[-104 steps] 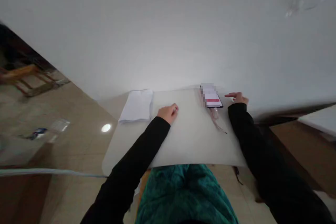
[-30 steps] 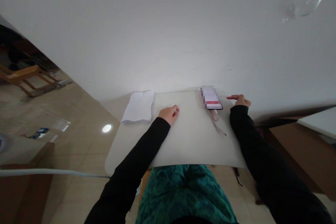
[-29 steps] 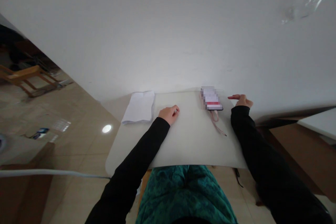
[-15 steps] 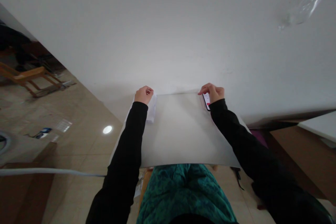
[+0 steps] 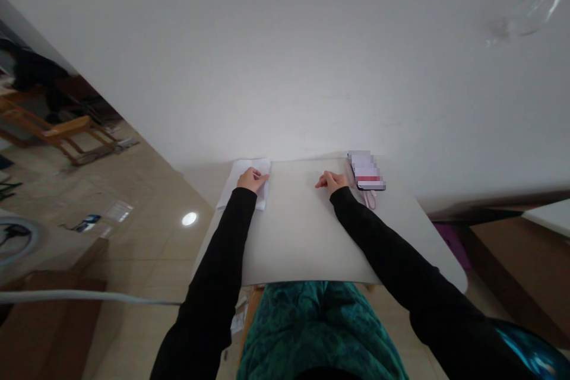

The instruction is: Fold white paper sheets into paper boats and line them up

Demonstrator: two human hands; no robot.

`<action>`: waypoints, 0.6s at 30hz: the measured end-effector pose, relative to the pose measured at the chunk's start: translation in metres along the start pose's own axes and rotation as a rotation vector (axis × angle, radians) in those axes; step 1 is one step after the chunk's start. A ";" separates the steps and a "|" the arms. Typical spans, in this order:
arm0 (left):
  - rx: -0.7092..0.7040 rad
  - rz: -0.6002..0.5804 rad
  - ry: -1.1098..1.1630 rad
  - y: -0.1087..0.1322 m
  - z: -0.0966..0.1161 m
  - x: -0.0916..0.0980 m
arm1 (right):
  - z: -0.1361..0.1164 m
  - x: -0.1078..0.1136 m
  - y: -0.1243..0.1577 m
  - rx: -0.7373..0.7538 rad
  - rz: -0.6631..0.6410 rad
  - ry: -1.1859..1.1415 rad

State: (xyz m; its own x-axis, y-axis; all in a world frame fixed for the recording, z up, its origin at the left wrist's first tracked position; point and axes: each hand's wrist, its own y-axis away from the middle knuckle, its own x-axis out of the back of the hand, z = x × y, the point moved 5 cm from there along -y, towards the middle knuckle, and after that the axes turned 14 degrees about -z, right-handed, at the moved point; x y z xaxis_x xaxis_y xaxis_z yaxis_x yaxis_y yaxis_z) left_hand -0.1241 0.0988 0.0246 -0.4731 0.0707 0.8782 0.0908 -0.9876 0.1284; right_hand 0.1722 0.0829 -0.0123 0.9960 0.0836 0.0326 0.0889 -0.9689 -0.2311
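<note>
At 11 o'clock, left hand [image 5: 252, 179] over the white paper [image 5: 231, 181]; right hand [image 5: 331, 181] half-curled at 12. Can't tell if either's gripping. Light touch should avoid creases imo.

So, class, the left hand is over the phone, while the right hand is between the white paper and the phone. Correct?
Not quite: the head view shows the left hand over the white paper, not the phone. The right hand is between the two.

paper [image 5: 234, 177] left on table [image 5: 303, 237], phone [image 5: 367, 171] right
</note>
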 end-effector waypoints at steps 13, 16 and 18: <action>0.016 0.065 0.166 0.001 -0.009 -0.005 | 0.009 0.006 -0.006 -0.013 0.021 -0.033; 0.019 0.084 0.186 0.000 -0.011 -0.006 | 0.010 0.006 -0.008 -0.015 0.014 -0.033; 0.028 0.102 0.195 0.000 -0.012 -0.005 | 0.011 0.006 -0.009 -0.014 0.012 -0.031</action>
State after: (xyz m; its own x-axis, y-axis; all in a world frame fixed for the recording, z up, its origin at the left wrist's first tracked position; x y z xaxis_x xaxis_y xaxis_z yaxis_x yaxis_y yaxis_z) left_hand -0.1319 0.0973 0.0147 -0.6203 -0.0608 0.7820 0.1702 -0.9837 0.0585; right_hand 0.1777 0.0942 -0.0206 0.9968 0.0795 -0.0006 0.0774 -0.9729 -0.2180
